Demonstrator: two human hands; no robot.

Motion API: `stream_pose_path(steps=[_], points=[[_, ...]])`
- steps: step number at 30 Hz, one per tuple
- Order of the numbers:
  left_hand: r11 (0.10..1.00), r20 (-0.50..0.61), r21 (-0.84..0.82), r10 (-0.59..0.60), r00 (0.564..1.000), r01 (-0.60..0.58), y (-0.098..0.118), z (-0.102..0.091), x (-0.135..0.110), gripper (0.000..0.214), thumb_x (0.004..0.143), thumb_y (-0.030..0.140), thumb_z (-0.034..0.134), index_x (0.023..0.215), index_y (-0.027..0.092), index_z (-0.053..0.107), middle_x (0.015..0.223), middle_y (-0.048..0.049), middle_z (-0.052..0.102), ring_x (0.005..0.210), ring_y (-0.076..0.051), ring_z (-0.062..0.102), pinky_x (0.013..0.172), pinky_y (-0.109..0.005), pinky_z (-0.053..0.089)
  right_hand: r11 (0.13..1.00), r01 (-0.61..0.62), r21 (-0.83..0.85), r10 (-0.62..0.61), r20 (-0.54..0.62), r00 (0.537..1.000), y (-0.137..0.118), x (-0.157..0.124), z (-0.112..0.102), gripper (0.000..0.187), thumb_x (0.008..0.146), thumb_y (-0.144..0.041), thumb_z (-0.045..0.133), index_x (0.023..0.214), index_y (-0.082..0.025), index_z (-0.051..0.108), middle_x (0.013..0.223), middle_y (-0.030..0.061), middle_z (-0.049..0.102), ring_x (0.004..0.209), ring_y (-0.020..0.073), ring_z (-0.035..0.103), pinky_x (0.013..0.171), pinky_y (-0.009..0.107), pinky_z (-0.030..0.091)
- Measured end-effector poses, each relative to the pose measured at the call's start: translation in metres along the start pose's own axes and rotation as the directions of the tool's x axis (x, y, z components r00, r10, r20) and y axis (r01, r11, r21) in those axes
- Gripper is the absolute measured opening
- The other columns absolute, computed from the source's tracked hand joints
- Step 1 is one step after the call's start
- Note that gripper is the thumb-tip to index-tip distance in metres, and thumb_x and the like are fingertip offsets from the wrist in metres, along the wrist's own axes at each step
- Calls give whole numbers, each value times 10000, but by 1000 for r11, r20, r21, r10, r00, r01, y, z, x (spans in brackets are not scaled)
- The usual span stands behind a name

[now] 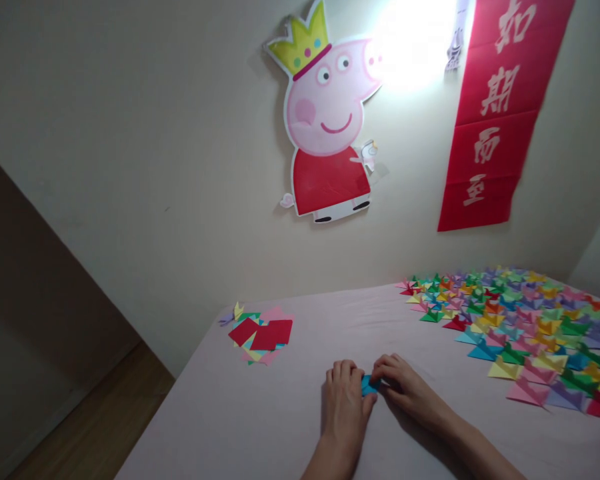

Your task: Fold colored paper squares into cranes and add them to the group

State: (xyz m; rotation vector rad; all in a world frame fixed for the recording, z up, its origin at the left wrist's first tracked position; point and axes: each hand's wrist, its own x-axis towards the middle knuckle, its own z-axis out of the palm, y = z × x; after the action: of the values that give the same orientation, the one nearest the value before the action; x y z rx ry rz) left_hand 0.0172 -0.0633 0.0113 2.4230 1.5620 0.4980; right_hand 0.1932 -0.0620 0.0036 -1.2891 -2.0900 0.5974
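Observation:
A small folded piece of blue origami paper lies on the pale pink sheet between my two hands. My left hand rests over the paper's left side, fingers bent together and thumb along its near edge, holding it down. At the paper's right side, my right hand has its fingertips closed on the edge. Much of the paper is hidden under my fingers, so its exact folded shape cannot be made out.
Loose coloured paper squares lie at the back left, beside a small yellow folded figure and a purple one. Rows of folded paper cranes cover the right side. Behind stands a wall with a pig cutout and a red banner.

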Motion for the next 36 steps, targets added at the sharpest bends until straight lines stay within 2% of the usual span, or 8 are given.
stream_pose_path(steps=[6,10,18,21,25,32,36], points=[[996,-35,-40,76,997,-77,-8,3,1,208,866,232,681,1051,241,586,1096,-4,594,1046,-220,498,899,-366,391,997,-17,71,18,-3,1000,1,-2,-1,135,879,-222,536,874,-252,668,931,39,654,948,222,565,880,373,456],[990,-47,-59,123,991,-126,-10,3,3,153,893,163,628,1015,248,593,1065,15,609,1040,-194,507,903,-343,386,997,-21,77,20,5,1000,5,-1,-1,139,878,-217,532,855,-246,666,894,40,654,918,222,567,889,388,448],[981,-92,-156,99,991,-112,-13,3,4,179,894,87,562,960,247,608,999,14,619,991,-193,508,859,-334,376,999,10,35,-11,19,1000,7,0,-3,162,897,-211,524,841,-248,672,881,32,674,889,204,577,900,377,433],[978,-80,-182,92,993,-105,-13,3,5,99,878,161,637,927,239,601,963,20,626,960,-191,514,853,-335,367,998,-4,66,2,31,1000,4,-1,-6,144,903,-247,523,853,-247,658,897,37,675,898,210,570,894,380,435],[975,-62,-184,117,991,-126,-13,4,4,251,805,341,757,974,242,600,1000,19,626,970,-205,512,857,-350,359,994,-35,105,32,32,999,2,-1,-8,126,893,-256,512,856,-242,632,878,36,670,883,216,574,905,400,432],[979,-61,-173,94,994,-103,-14,8,5,151,869,326,683,966,231,617,995,-9,631,982,-220,521,867,-358,358,994,-26,102,22,43,999,8,-2,-6,145,891,-255,497,882,-249,641,895,33,689,892,219,596,900,402,444],[978,-76,-169,112,991,-123,-16,8,6,109,901,318,652,972,238,630,983,-1,637,963,-206,526,859,-347,359,998,-16,63,16,-5,1000,7,-2,-6,102,868,-225,524,853,-244,623,870,24,679,868,209,580,867,372,456]])
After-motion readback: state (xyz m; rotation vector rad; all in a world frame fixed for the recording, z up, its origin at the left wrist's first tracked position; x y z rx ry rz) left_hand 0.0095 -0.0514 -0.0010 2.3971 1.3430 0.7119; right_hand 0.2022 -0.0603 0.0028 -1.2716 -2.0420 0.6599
